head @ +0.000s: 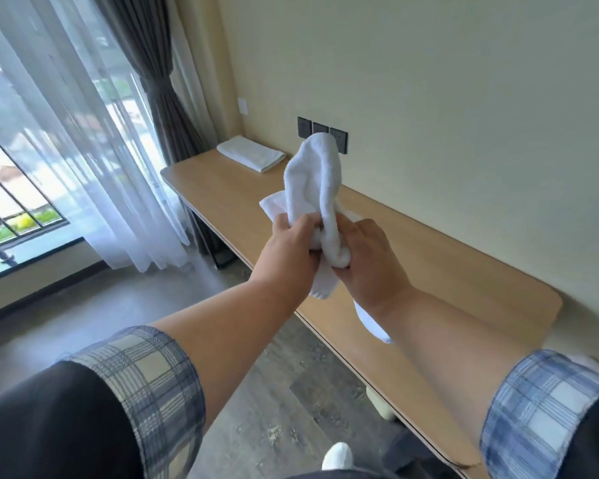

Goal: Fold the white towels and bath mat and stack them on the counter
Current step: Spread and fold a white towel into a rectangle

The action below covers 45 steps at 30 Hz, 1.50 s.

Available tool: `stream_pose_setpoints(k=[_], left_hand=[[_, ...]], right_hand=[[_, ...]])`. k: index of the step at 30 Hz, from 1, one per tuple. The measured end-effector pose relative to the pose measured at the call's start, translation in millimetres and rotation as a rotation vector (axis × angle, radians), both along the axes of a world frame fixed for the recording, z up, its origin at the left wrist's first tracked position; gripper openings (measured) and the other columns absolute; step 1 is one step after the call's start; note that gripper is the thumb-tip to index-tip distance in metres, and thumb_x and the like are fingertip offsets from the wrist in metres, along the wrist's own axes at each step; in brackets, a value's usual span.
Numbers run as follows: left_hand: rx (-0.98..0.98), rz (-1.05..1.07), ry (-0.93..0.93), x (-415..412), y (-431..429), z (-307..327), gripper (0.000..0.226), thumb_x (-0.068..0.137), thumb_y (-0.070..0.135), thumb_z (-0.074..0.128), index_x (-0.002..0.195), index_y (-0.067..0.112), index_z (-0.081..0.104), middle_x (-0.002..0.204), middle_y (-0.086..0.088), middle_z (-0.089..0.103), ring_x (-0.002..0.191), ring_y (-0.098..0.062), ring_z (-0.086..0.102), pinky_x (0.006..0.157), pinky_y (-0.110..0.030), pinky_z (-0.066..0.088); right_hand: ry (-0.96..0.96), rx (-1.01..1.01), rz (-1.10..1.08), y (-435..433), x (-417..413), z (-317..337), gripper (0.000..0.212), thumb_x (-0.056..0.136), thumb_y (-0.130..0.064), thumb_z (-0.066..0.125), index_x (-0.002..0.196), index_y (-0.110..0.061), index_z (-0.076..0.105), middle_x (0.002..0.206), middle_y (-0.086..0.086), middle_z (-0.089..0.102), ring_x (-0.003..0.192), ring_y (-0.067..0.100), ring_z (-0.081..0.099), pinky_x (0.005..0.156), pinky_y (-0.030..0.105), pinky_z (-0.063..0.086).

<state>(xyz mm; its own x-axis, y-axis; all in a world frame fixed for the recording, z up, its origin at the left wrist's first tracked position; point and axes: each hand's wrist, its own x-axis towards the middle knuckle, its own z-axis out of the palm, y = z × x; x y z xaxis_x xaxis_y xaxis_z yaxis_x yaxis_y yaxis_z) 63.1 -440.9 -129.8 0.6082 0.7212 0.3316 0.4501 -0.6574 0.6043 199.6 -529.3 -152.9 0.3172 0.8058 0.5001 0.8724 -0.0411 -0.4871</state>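
I am holding a bunched white towel (317, 174) upright over the counter (464, 271) — my left hand (291, 243) and right hand (367, 257) are both clamping it near its lower end, side by side. The folded towel (249, 153) is lying farther along the counter, up and to the left — nearer my left hand.

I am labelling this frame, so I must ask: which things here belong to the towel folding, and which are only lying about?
Belong to the job: held towel, gripped by left hand and right hand; folded towel; counter.

Only lying about: grey curtain; sheer curtain; wall sockets; window.
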Motion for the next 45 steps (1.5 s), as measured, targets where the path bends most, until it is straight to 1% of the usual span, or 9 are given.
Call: stream_pose_setpoints(k=[15, 18, 23, 27, 29, 34, 37, 40, 45], left_hand=[[0.126, 0.065, 0.095, 46, 237, 6, 0.038, 0.092, 0.02, 0.058, 0.123, 0.039, 0.047, 0.114, -0.002, 0.04, 0.081, -0.019, 0.051, 0.066, -0.026, 0.044], [0.183, 0.068, 0.138, 57, 277, 3, 0.039, 0.091, 0.02, 0.061, 0.128, 0.025, 0.051, 0.125, -0.008, 0.045, 0.083, -0.017, 0.049, 0.062, -0.015, 0.033], [0.199, 0.028, 0.158, 71, 350, -9, 0.043, 0.089, 0.023, 0.064, 0.129, 0.026, 0.05, 0.128, -0.007, 0.043, 0.083, -0.017, 0.049, 0.066, -0.022, 0.037], [0.205, -0.102, 0.173, 81, 425, -31, 0.039, 0.09, 0.029, 0.063, 0.127, 0.029, 0.05, 0.125, -0.006, 0.045, 0.08, -0.017, 0.049, 0.058, -0.014, 0.031], [0.196, -0.178, 0.199, 87, 463, -48, 0.038, 0.09, 0.03, 0.061, 0.127, 0.032, 0.049, 0.124, -0.005, 0.045, 0.08, -0.017, 0.047, 0.058, -0.013, 0.03], [0.112, -0.313, 0.296, 92, 544, -96, 0.056, 0.085, 0.011, 0.056, 0.121, 0.048, 0.036, 0.113, 0.004, 0.033, 0.088, -0.022, 0.049, 0.072, -0.032, 0.044], [0.132, -0.387, 0.437, 94, 579, -123, 0.061, 0.084, 0.005, 0.055, 0.13, 0.042, 0.039, 0.122, -0.004, 0.035, 0.096, -0.028, 0.051, 0.073, -0.034, 0.041], [0.07, -0.369, 0.585, 95, 607, -146, 0.064, 0.085, 0.003, 0.051, 0.135, 0.04, 0.038, 0.127, -0.004, 0.032, 0.107, -0.029, 0.048, 0.08, -0.038, 0.045], [-0.086, -0.335, 0.69, 102, 644, -173, 0.066, 0.086, 0.001, 0.049, 0.14, 0.036, 0.039, 0.141, -0.006, 0.028, 0.123, -0.032, 0.044, 0.095, -0.045, 0.046]], right_hand=[[0.048, -0.006, 0.049, 254, 51, -11, 0.071, 0.089, -0.04, 0.069, 0.151, -0.024, 0.039, 0.116, 0.008, 0.059, 0.109, 0.026, 0.051, 0.103, 0.036, 0.037], [0.17, -0.034, 0.038, 292, 54, -18, 0.075, 0.087, -0.038, 0.067, 0.153, -0.032, 0.032, 0.118, 0.004, 0.056, 0.112, 0.019, 0.046, 0.102, 0.03, 0.036], [0.492, -0.011, 0.06, 356, 48, -32, 0.079, 0.077, -0.026, 0.063, 0.144, -0.053, 0.031, 0.111, -0.008, 0.048, 0.106, 0.008, 0.049, 0.088, 0.04, 0.053], [0.436, -0.006, -0.049, 411, 53, -52, 0.066, 0.086, -0.035, 0.061, 0.141, -0.057, 0.032, 0.112, -0.01, 0.051, 0.106, -0.008, 0.044, 0.083, 0.008, 0.043], [0.334, -0.077, -0.165, 438, 55, -65, 0.061, 0.089, -0.039, 0.058, 0.145, -0.044, 0.034, 0.113, -0.006, 0.054, 0.105, 0.003, 0.047, 0.085, 0.018, 0.045], [0.173, -0.22, -0.33, 492, 49, -102, 0.062, 0.09, -0.019, 0.06, 0.149, -0.02, 0.041, 0.118, 0.006, 0.063, 0.102, 0.026, 0.052, 0.091, 0.037, 0.044], [0.279, -0.345, -0.427, 507, 50, -130, 0.067, 0.088, -0.022, 0.059, 0.151, -0.025, 0.038, 0.115, 0.012, 0.06, 0.11, 0.029, 0.052, 0.098, 0.04, 0.041], [0.423, -0.501, -0.508, 511, 45, -160, 0.069, 0.093, -0.021, 0.057, 0.155, -0.026, 0.029, 0.138, 0.009, 0.047, 0.13, 0.029, 0.041, 0.109, 0.039, 0.034], [0.398, -0.616, -0.454, 515, 40, -183, 0.063, 0.094, -0.023, 0.059, 0.153, -0.023, 0.035, 0.154, 0.007, 0.037, 0.146, 0.025, 0.025, 0.118, 0.04, 0.022]])
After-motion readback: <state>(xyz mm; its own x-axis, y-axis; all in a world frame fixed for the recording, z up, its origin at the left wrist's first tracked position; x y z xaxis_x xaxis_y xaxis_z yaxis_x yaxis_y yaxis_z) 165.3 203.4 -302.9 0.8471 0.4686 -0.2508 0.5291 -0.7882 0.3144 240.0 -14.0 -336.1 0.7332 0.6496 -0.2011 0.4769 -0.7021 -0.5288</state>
